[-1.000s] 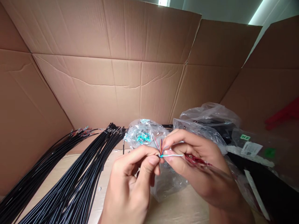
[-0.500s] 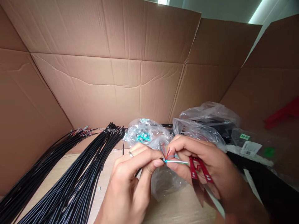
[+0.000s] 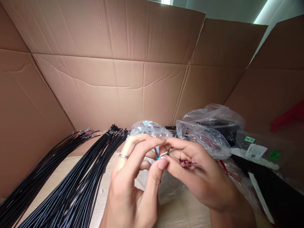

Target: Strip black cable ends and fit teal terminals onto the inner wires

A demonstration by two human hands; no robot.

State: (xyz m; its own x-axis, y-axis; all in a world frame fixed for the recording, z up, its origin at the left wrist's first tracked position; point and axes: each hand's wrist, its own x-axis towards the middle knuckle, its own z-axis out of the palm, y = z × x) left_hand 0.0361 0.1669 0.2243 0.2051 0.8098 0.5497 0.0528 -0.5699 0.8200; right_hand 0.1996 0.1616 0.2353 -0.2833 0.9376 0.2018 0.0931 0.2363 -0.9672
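Note:
In the head view, my left hand (image 3: 135, 180), with a ring on one finger, is closed in a pinch at the stripped end of a cable. Thin coloured wires (image 3: 163, 154), white, green, red and blue among them, come out between my fingertips. My right hand (image 3: 197, 171) meets it from the right, thumb and finger pinching the same wires. Part of the red-handled snips (image 3: 186, 162) shows within my right palm; their blades are hidden behind the hand. My left fingers cover most of the cable's black jacket.
Bundles of black cables (image 3: 71, 180) lie at left, another with frayed coloured ends (image 3: 83, 134) beside them. Clear plastic bags (image 3: 201, 136) stand behind my hands. Cardboard walls (image 3: 128, 72) enclose the wooden table (image 3: 109, 180). A labelled bag (image 3: 255, 151) lies at right.
My right hand has turned and closed in against my left fingertips. The snips have swung, so their blades no longer show. The wires are now bent and mostly covered by fingers.

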